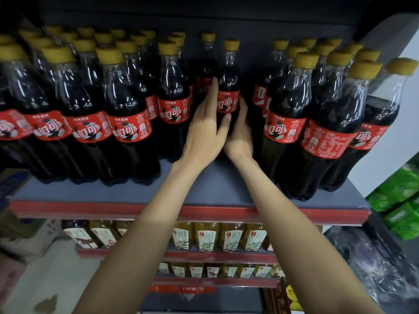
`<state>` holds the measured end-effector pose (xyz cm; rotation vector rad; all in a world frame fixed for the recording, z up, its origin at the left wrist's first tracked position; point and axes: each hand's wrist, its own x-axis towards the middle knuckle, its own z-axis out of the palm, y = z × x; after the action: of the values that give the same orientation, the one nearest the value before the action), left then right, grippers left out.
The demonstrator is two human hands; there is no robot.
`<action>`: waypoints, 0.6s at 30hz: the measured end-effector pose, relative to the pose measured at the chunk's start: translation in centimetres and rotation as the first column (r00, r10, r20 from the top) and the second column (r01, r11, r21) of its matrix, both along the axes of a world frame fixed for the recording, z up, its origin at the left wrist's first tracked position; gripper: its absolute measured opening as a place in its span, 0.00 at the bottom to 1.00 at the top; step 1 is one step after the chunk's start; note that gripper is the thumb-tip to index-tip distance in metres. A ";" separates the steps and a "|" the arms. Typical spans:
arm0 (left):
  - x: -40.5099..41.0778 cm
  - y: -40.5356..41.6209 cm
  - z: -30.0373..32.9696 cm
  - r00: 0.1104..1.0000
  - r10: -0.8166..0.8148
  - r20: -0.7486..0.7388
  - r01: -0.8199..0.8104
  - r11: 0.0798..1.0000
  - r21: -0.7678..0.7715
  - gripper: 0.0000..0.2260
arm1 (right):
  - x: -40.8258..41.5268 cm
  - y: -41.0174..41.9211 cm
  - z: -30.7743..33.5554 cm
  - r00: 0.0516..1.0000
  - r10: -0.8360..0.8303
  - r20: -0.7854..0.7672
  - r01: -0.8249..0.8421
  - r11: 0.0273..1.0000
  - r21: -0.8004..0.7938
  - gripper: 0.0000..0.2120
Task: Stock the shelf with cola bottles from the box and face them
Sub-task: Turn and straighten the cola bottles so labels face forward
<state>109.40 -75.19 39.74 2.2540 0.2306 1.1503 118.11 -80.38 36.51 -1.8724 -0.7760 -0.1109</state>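
A cola bottle [229,87] with a yellow cap and red label stands upright deep in a gap on the grey shelf [204,191]. My left hand [205,128] holds its left side, fingers along the label and thumb curled onto its front. My right hand [240,130] cups its right side and lower part. Several rows of matching cola bottles [129,114] fill the shelf to the left, and more cola bottles [290,114] stand to the right. The box is out of view.
Another bottle [206,71] stands behind the held one. The shelf has a red front edge [90,209]. Yellow oil bottles [229,236] line the shelves below. Green packs [399,196] sit at right, cartons [13,184] at left.
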 end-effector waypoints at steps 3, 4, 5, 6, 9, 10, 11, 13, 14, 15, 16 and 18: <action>-1.7 0.0 -0.9 0.950 0.191 0.246 -0.233 0.960 0.154 0.21 | -0.3 1.0 0.6 1.000 -0.017 -0.021 0.015 0.998 -0.067 0.43; -2.0 0.2 -1.3 0.920 0.246 0.306 -0.309 0.934 0.179 0.20 | -0.4 1.4 0.7 0.999 -0.025 -0.024 0.023 0.995 -0.097 0.44; -2.1 0.6 -1.7 0.895 0.296 0.333 -0.370 0.910 0.186 0.21 | -0.4 1.9 0.8 0.999 -0.027 -0.021 0.024 0.992 -0.121 0.44; -2.2 0.9 -1.8 0.882 0.337 0.330 -0.411 0.893 0.184 0.22 | -0.5 2.2 0.8 1.000 -0.022 -0.016 0.019 0.991 -0.136 0.45; -2.3 1.4 -2.0 0.862 0.436 0.259 -0.489 0.850 0.196 0.26 | -0.6 2.7 0.7 1.000 0.008 -0.014 -0.010 0.991 -0.132 0.45; -2.4 1.5 -2.1 0.854 0.467 0.230 -0.511 0.835 0.203 0.27 | -0.6 2.7 0.7 1.000 0.007 -0.014 -0.009 0.991 -0.134 0.44; -2.5 1.6 -2.2 0.850 0.488 0.197 -0.523 0.827 0.206 0.28 | -0.6 2.7 0.6 1.000 -0.003 -0.009 0.002 0.990 -0.138 0.44; -2.8 1.8 -2.5 0.858 0.494 0.140 -0.514 0.831 0.214 0.30 | -0.6 2.7 0.6 1.000 -0.025 0.003 0.025 0.989 -0.144 0.44; -3.0 1.9 -2.7 0.866 0.485 0.121 -0.499 0.838 0.219 0.31 | -0.7 2.7 0.7 1.000 -0.023 -0.001 0.023 0.989 -0.145 0.44; -3.2 2.0 -2.8 0.874 0.472 0.111 -0.485 0.846 0.222 0.31 | -0.7 2.7 0.7 1.000 -0.010 -0.014 0.007 0.989 -0.150 0.44; -3.3 1.9 -2.7 0.881 0.459 0.115 -0.474 0.853 0.220 0.30 | -0.9 2.6 0.8 0.999 0.009 -0.033 -0.014 0.987 -0.160 0.44; -3.7 1.2 -2.5 0.893 0.417 0.171 -0.445 0.877 0.183 0.27 | -1.6 1.7 1.3 0.998 0.029 -0.058 -0.037 0.989 -0.142 0.42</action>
<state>105.69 -73.98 37.26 2.3753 0.6108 1.6143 116.54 -78.67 37.78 -1.9879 -0.7933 0.0184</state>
